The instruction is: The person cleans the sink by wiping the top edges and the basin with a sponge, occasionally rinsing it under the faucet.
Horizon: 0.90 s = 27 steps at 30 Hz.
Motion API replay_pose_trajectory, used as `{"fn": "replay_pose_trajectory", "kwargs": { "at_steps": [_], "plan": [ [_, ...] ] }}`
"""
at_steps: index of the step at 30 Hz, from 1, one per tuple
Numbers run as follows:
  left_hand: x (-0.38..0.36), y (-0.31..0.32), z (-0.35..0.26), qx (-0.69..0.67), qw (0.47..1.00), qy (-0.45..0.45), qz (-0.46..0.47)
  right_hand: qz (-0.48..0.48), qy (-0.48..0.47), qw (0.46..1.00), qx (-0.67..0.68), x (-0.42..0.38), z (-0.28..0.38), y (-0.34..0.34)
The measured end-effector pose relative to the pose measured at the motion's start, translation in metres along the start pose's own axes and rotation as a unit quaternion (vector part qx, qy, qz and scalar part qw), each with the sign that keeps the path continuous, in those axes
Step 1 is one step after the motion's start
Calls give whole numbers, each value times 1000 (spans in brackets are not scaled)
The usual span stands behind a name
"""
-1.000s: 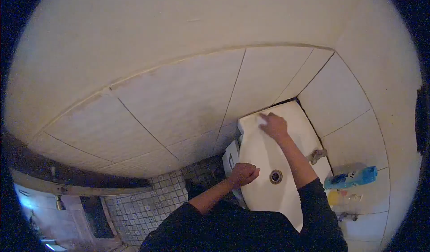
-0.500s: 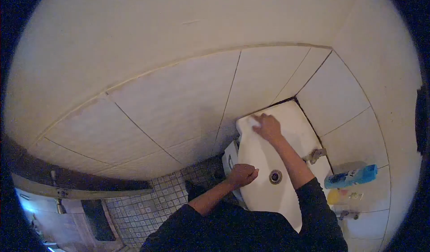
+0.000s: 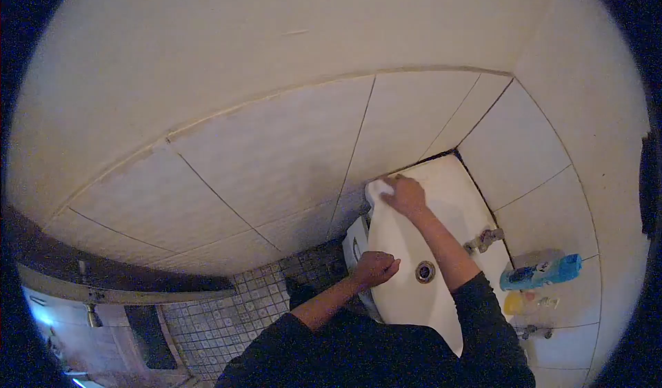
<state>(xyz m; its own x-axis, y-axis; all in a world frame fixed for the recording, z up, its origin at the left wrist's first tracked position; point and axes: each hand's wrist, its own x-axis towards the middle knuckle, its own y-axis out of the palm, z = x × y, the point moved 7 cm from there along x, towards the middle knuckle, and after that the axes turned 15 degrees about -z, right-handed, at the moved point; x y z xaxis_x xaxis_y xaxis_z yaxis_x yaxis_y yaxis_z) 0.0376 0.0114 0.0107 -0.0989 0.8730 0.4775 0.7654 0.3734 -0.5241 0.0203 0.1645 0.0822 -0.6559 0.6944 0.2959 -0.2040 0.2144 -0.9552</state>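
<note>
My right hand (image 3: pixel 407 195) is at the far left corner of a white washbasin (image 3: pixel 396 305), its fingers bent over a small white wad (image 3: pixel 382 188) that looks like a wipe or tissue. The wad is pressed against the basin's top near the corner and is partly covered by my fingers. Curled into a fist, my left hand (image 3: pixel 374 269) rests at the basin's front rim, left of the round drain (image 3: pixel 425 272). Nothing shows in its fingers.
A tap (image 3: pixel 485 240) sits on the basin's right side. Behind it are a blue bottle (image 3: pixel 545 272) and a yellow item (image 3: pixel 513 302) by the tiled wall. Below the basin is a white cabinet (image 3: pixel 356 240); patterned tiles (image 3: pixel 214 326) cover the floor.
My right hand has slid slightly left and toward the basin's corner with the white wad. The left fist has stayed at the front rim.
</note>
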Motion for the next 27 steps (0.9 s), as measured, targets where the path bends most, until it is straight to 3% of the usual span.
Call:
{"fn": "replay_pose_trajectory", "kwargs": {
  "at_steps": [3,5,7,11,13,15,17,20,23,27],
  "plan": [
    [-1,-7,-2,-21,997,28,-62,1,42,999,6,5,-12,4],
    [1,-9,-4,-13,998,26,-54,-39,-26,999,0,-1,11,9],
    [1,-9,-6,-5,999,24,-45,-25,-25,999,20,-4,21,-4],
    [0,-6,-3,-16,999,19,-47,9,76,996,50,4,-8,-3],
    [1,-7,-3,-29,997,27,-60,35,24,999,2,-2,13,6],
    [-1,-3,-1,4,1000,7,-30,15,-4,999,36,-6,18,5],
    [1,-4,-1,-3,1000,9,-29,-58,-19,996,63,0,6,1],
    [0,-6,-4,-7,999,16,-28,16,-23,999,37,-3,32,-4],
    [-3,0,1,-12,999,17,-32,-48,-44,997,39,0,26,2],
    [-2,1,3,25,1000,1,-3,22,-21,1000,5,-2,37,-1]
  ]
}}
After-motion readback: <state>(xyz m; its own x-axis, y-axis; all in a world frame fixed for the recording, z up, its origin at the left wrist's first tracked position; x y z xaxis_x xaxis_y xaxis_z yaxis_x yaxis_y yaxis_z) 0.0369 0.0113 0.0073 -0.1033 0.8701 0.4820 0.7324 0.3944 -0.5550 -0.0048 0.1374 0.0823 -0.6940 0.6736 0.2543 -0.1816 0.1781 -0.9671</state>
